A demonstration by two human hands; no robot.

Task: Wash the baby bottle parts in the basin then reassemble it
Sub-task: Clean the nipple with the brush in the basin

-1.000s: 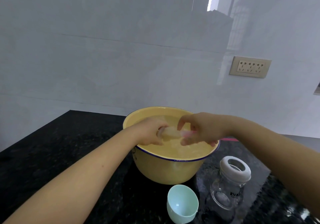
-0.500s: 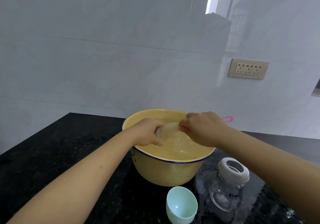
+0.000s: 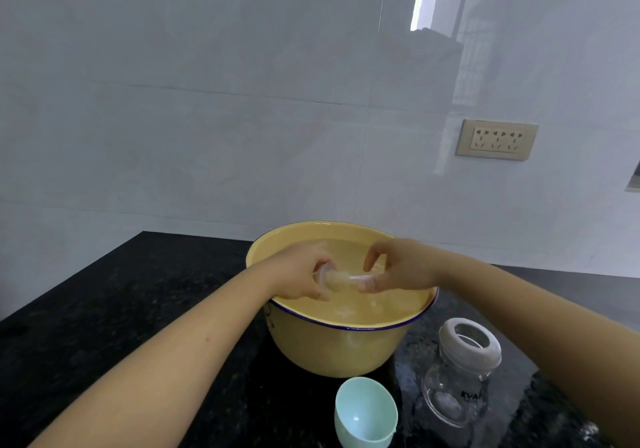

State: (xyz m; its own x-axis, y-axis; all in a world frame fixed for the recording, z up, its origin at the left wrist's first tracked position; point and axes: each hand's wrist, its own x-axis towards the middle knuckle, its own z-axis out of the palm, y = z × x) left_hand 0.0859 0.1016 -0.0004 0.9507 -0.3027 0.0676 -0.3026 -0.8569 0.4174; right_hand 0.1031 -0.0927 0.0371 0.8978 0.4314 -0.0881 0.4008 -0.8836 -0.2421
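Being held over the basin (image 3: 332,350), the soft teat (image 3: 341,279) is gripped at its wide base by the left hand (image 3: 301,276) and pinched at its tip by the right hand (image 3: 398,267); likely light and slippery, it is best held by that base

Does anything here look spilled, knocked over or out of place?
Nothing serious. The mint-green cap lies tipped on its side on the black counter before the yellow basin, and the counter beside the upright glass bottle looks wet. The left hand and right hand hold the silicone nipple over the basin.
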